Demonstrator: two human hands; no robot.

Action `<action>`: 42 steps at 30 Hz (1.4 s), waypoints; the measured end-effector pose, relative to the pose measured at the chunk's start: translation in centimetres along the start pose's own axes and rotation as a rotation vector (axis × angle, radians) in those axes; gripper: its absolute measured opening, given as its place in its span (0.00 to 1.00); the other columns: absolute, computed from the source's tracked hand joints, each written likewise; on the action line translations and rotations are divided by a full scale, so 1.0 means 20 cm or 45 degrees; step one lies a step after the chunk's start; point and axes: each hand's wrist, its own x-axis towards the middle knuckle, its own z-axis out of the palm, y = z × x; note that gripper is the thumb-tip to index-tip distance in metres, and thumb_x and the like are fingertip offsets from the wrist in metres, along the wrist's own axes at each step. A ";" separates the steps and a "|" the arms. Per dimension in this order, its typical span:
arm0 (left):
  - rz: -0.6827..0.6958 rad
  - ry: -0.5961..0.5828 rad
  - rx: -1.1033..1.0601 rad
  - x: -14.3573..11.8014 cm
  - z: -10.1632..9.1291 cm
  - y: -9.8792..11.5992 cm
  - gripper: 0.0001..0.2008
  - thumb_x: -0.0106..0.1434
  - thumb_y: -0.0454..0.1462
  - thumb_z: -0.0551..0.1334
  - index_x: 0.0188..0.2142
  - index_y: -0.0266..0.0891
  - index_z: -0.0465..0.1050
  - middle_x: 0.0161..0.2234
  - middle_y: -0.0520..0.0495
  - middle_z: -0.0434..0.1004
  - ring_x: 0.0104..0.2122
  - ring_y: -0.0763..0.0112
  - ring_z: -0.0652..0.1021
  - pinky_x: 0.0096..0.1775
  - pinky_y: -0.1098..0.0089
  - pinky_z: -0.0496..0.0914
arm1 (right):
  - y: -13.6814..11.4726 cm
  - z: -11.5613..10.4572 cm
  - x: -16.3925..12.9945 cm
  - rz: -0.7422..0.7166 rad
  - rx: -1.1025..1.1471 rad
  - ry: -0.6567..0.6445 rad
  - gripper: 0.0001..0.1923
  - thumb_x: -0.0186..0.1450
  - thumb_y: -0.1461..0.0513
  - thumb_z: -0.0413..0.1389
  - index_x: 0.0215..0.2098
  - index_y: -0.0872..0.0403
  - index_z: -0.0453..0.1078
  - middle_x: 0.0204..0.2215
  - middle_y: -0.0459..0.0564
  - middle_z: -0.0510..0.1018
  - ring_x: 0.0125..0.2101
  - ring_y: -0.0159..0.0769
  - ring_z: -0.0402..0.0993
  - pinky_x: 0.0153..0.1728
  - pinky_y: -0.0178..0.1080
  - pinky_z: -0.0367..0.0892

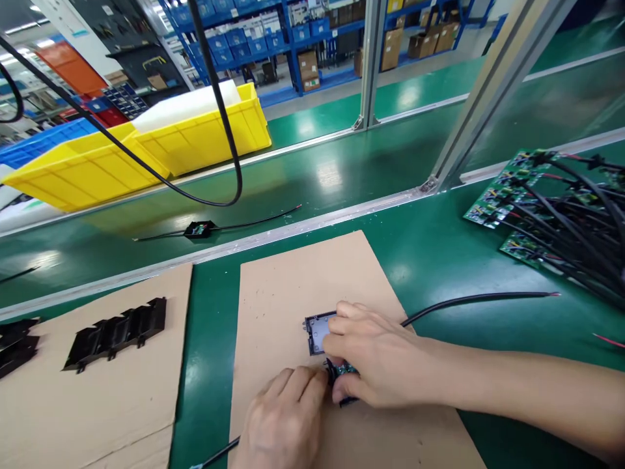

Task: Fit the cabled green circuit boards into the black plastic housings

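An opened black plastic case lies on a cardboard sheet (pixel 288 293), its empty shell half (pixel 319 332) showing a grey inner face. In the nearer half sits a small green circuit board (pixel 346 369), mostly covered by my fingers. My right hand (pixel 375 358) is closed over the case from the right, thumb on the near side. At the case's left end, my left hand (pixel 286 417) is closed with its fingertips together on the black cable (pixel 227 449), which comes out beneath it. Another black cable (pixel 478 298) extends right from behind my right hand.
Circuit boards with black cables (pixel 576 221) are heaped at the right. Black case parts (pixel 120 332) lie on a left cardboard sheet (pixel 131 404). Beyond the metal rail (pixel 312 218) rest a wired case (pixel 199 229) and yellow bins (pixel 205 137). A black cable loop (pixel 229 130) hangs in front.
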 end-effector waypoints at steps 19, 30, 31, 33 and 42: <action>0.006 0.034 -0.348 0.05 -0.07 0.03 0.10 0.67 0.29 0.54 0.45 0.37 0.71 0.40 0.42 0.75 0.39 0.64 0.76 0.41 0.64 0.74 | 0.06 -0.12 -0.20 0.039 0.087 0.161 0.19 0.60 0.53 0.65 0.42 0.55 0.70 0.39 0.51 0.70 0.43 0.40 0.62 0.45 0.41 0.60; 0.406 0.113 -0.115 0.12 0.10 0.03 0.14 0.71 0.33 0.52 0.50 0.33 0.73 0.48 0.44 0.79 0.46 0.63 0.77 0.48 0.62 0.70 | 0.07 -0.04 -0.20 0.082 -0.106 0.000 0.16 0.58 0.55 0.64 0.40 0.54 0.69 0.42 0.49 0.72 0.43 0.41 0.63 0.44 0.44 0.58; 0.410 0.105 -0.121 0.12 0.09 0.02 0.13 0.71 0.33 0.52 0.49 0.33 0.73 0.48 0.44 0.79 0.45 0.62 0.77 0.47 0.62 0.71 | 0.07 -0.04 -0.20 0.079 -0.102 0.001 0.15 0.58 0.56 0.63 0.39 0.54 0.68 0.42 0.49 0.72 0.42 0.40 0.63 0.43 0.44 0.57; 0.407 0.065 -0.127 0.12 0.08 0.02 0.12 0.70 0.32 0.53 0.48 0.34 0.74 0.47 0.44 0.79 0.44 0.62 0.77 0.47 0.62 0.72 | 0.06 -0.04 -0.19 0.085 -0.085 0.016 0.14 0.57 0.58 0.64 0.37 0.54 0.68 0.41 0.49 0.73 0.43 0.40 0.63 0.44 0.44 0.57; 0.373 0.073 -0.100 0.10 0.10 0.04 0.14 0.71 0.30 0.50 0.47 0.31 0.73 0.46 0.41 0.79 0.43 0.62 0.78 0.42 0.64 0.76 | 0.16 -0.18 -0.30 0.205 0.136 -0.032 0.14 0.64 0.62 0.59 0.48 0.56 0.67 0.42 0.51 0.73 0.44 0.40 0.67 0.45 0.39 0.62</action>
